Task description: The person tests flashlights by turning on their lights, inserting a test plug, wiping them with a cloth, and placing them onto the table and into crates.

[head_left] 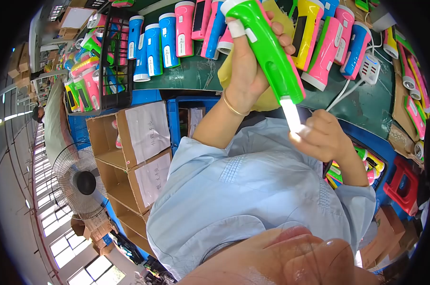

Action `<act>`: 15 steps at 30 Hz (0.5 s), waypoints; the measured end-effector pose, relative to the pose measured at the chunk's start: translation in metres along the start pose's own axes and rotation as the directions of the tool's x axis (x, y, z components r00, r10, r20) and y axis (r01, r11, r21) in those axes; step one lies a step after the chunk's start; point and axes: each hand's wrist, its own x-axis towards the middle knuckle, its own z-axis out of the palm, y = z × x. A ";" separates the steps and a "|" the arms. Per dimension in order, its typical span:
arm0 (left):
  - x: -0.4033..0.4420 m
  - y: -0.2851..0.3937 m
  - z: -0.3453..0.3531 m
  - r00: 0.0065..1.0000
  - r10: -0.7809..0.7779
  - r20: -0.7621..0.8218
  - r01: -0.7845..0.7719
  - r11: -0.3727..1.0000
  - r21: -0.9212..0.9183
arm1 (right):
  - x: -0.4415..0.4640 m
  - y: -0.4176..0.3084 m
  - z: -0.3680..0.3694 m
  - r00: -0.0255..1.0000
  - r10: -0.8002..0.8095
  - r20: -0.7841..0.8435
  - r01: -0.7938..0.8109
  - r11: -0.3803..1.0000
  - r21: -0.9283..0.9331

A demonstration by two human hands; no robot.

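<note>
My left hand (253,61) is wrapped round a green and pink flashlight (272,59), which tilts across the top middle. White wrapping covers a finger of this hand. Behind the flashlight is yellow cloth (276,90), partly hidden by my hand. A glaring white strip (290,114) extends from the flashlight's lower end. My right hand (321,137) has its fingers closed at the strip's far end; glare hides the exact grip. Blue and pink flashlights (184,28) lie left of the held one, with yellow, pink and blue ones (326,52) to its right.
A black basket (116,61) stands left on the green table (196,76). Below are cardboard compartments (121,159) and a fan (84,182). A white multi-port charger (369,69) with cables sits right of the hands; a red plastic object (402,185) is lower right.
</note>
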 end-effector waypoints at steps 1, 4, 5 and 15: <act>0.002 0.002 -0.002 1.000 0.009 0.020 -0.008 0.998 -0.055 | 0.000 -0.001 -0.001 0.995 0.093 -0.023 -0.095 0.991 -0.098; -0.008 -0.009 0.004 0.940 0.148 0.307 -0.194 0.973 0.124 | 0.024 -0.010 -0.008 0.814 0.566 -0.128 -0.581 0.798 -0.163; -0.009 -0.012 0.007 0.883 0.191 0.428 -0.288 0.942 0.174 | 0.029 -0.006 -0.003 0.788 0.581 -0.205 -0.608 0.786 -0.109; -0.061 -0.013 -0.009 0.965 -0.025 0.263 -0.226 0.432 0.873 | 0.000 0.010 -0.010 0.573 0.811 -0.116 -0.735 0.571 0.367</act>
